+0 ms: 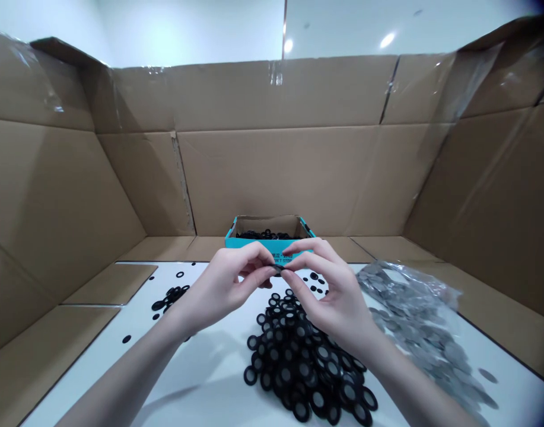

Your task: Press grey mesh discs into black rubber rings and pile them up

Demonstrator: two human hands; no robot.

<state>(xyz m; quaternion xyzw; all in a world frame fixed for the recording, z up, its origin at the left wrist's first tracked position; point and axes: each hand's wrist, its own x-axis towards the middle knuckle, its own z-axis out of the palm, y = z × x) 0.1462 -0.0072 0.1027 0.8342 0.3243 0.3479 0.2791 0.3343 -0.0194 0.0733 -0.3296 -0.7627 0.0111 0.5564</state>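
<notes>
Trouble could come first from your grip: your left hand [236, 277] and your right hand [331, 283] are brought together, both pinching, with thumb and finger, one small, thin black part [278, 268] in the air above the white flat table [209, 379]. Its exact form cannot be told, because your fingertips cover most of it. If the two pinches press unevenly, this thin part may slip and fall, probably into the high heap of black rings with grey centres [298, 356] below, where it would be difficult to find again. Your right forearm is near this heap, so a low movement could scatter it, or mix it with the thin grey round discs [432, 347] at the right. About containers: behind your hands, the open teal cardboard box [242, 242] holds many small black rings [268, 234]. The crumpled clear plastic bag [447, 295] holds more grey discs, and others lie loose in front of it; whether its mouth is open, you cannot tell from here.
</notes>
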